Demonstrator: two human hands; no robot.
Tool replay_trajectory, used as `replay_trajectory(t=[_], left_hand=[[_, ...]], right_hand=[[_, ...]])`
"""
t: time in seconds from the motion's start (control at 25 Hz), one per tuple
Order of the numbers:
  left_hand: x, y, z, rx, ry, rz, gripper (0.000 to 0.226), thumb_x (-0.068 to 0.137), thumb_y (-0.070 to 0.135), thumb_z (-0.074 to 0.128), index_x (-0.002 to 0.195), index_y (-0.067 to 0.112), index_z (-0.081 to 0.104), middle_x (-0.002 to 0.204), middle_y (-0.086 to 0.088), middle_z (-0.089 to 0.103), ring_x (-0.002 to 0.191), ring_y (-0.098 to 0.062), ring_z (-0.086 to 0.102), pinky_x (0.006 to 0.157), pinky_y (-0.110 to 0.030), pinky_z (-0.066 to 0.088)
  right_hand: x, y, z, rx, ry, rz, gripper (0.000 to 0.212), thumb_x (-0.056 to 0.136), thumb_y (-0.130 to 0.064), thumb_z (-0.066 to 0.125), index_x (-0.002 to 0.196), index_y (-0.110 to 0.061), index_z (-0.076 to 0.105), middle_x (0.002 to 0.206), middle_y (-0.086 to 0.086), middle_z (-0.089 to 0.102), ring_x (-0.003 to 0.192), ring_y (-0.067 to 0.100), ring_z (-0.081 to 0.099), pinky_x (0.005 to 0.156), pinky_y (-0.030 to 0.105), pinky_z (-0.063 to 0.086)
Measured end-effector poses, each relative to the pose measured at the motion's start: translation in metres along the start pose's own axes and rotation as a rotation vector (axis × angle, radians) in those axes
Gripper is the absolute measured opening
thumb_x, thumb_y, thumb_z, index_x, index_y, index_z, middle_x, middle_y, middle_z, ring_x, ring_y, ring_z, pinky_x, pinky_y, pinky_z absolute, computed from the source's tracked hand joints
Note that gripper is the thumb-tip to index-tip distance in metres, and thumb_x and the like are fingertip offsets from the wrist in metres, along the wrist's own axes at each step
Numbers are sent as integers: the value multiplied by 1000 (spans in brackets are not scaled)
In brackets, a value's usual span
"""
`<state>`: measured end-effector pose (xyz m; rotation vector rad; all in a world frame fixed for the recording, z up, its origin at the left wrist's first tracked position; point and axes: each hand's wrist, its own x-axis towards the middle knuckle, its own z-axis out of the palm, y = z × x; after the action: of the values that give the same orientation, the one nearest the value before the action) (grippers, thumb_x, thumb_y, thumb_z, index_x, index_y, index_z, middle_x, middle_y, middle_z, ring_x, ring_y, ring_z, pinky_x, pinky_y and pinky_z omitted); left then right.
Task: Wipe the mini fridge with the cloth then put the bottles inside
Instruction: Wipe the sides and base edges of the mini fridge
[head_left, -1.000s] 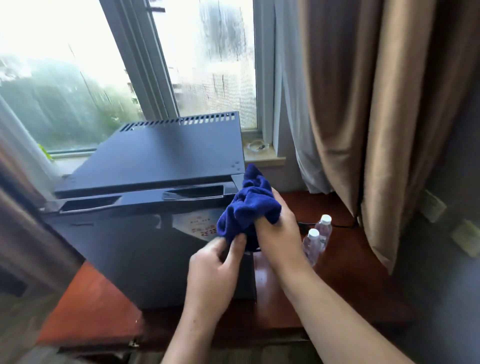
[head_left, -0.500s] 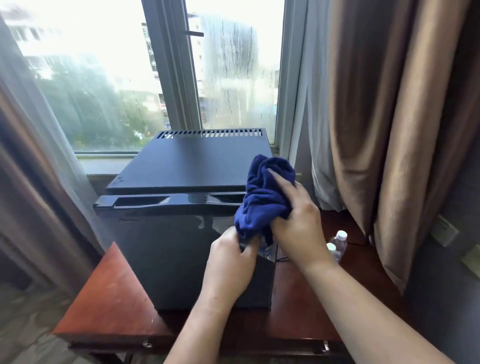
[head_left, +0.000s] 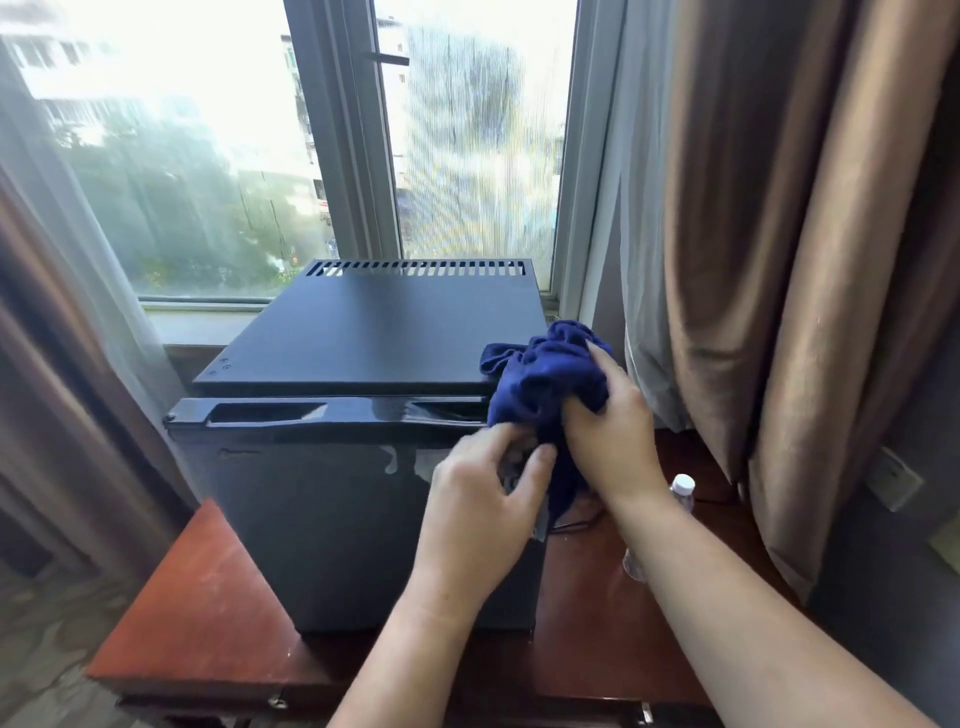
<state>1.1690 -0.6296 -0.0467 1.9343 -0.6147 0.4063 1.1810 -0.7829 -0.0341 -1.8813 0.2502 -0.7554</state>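
- The right hand (head_left: 610, 441) gripped a bunched dark-blue terry cloth (head_left: 545, 374), its fingers curled round it.
- The left hand (head_left: 478, 514) pinched the cloth's hanging lower part, just below-left of that grip.
- The boxy black mini fridge (head_left: 389, 332) stretched left of the grip, with the cloth at its top right corner.
- A clear white-capped plastic bottle (head_left: 681, 491) stood below-right of the grip on the reddish wooden table (head_left: 208, 613).

Mini fridge (head_left: 363, 467) on table (head_left: 208, 613), before window (head_left: 208, 156); bottle (head_left: 681, 491) right.
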Motion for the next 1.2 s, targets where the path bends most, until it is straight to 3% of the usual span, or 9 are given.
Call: replay_trajectory(t=[0.08, 0.24, 0.36, 0.48, 0.6, 0.72, 0.88, 1.04, 1.2], left_hand=[[24, 13, 3, 121, -36, 95, 42, 86, 42, 68, 126, 29, 63, 115, 16, 63, 111, -6, 57, 98, -22, 46], [69, 27, 27, 365, -362, 131, 84, 81, 36, 73, 153, 36, 30, 140, 12, 36, 133, -11, 33, 115, -24, 31], [106, 20, 49, 511, -433, 135, 72, 79, 23, 66, 147, 34, 43, 135, 8, 40, 128, -19, 39, 112, -32, 39], [147, 23, 69, 597, -525, 101, 60, 77, 9, 60, 133, 31, 62, 128, 5, 52, 121, -19, 49, 109, -32, 41], [185, 19, 72, 651, -496, 20, 53, 73, 0, 58, 117, 29, 62, 111, 1, 55, 106, -23, 57, 95, -33, 46], [208, -3, 45, 759, -357, -124, 39, 78, 4, 64, 111, 21, 53, 107, -4, 65, 100, -31, 63, 80, -34, 46], [207, -31, -7, 833, -268, -281, 31, 81, 8, 70, 95, 28, 51, 86, 5, 64, 86, -26, 62, 64, -28, 36], [226, -62, -47, 898, -215, -372, 31, 80, 1, 65, 90, 27, 50, 75, 5, 58, 84, -29, 62, 65, -30, 36], [273, -91, -47, 941, -265, -317, 27, 83, 9, 63, 98, 30, 53, 98, -11, 70, 94, -34, 65, 75, -35, 48]], right_hand=[[24, 4, -6, 98, -78, 197, 35, 85, -44, 64, 116, -30, 71, 108, -2, 79, 107, 20, 74, 99, 51, 56], [60, 25, -20, 262, -214, 453, 28, 92, -46, 64, 107, -25, 75, 98, 0, 82, 96, 19, 78, 82, 37, 62], [75, 45, -15, 407, -221, 483, 20, 94, -25, 62, 111, -21, 72, 100, 7, 81, 100, 26, 77, 84, 39, 62], [90, 70, -7, 532, -228, 478, 40, 82, -30, 66, 122, -33, 68, 110, 2, 80, 108, 24, 75, 100, 56, 56], [112, 74, -8, 474, -242, 309, 50, 76, -38, 62, 126, -37, 67, 115, -7, 78, 111, 14, 72, 102, 49, 55], [132, 59, -15, 162, -355, -90, 52, 79, -38, 63, 130, -37, 66, 139, -6, 64, 125, 15, 57, 115, 34, 43], [159, 18, 6, -236, -788, -519, 59, 85, -36, 61, 143, -46, 56, 165, -1, 37, 132, 30, 38, 121, 36, 31], [177, -1, 66, -447, -945, -669, 63, 95, -35, 57, 154, -45, 37, 172, 7, 17, 134, 36, 31, 121, 44, 30], [207, 3, 105, -523, -850, -600, 60, 96, -32, 54, 152, -48, 41, 169, 4, 26, 134, 37, 39, 119, 44, 33]])
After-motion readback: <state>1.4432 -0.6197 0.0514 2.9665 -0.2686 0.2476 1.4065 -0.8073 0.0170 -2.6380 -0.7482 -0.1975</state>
